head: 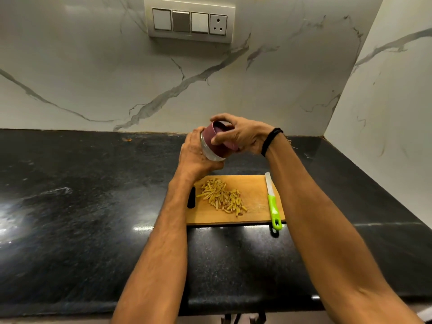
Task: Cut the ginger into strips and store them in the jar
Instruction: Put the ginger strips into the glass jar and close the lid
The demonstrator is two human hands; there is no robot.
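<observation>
The left hand [194,152] hides most of the jar [210,155]; its contents cannot be told.

Both forearms bare, no sleeves in view. Black braided band [271,141] round right wrist; thin thread strands beside it.

Above the black worktop [93,206], the left hand [194,153] grips the clear body of a tilted jar [211,156] while the right hand [242,136], a black band [271,140] on its wrist, curls round the maroon lid [218,147]. Below them, a pile of ginger strips [222,197] lies on a wooden cutting board [253,215]; a green-handled knife [272,203] rests along the board's right edge, its handle overhanging the near side
</observation>
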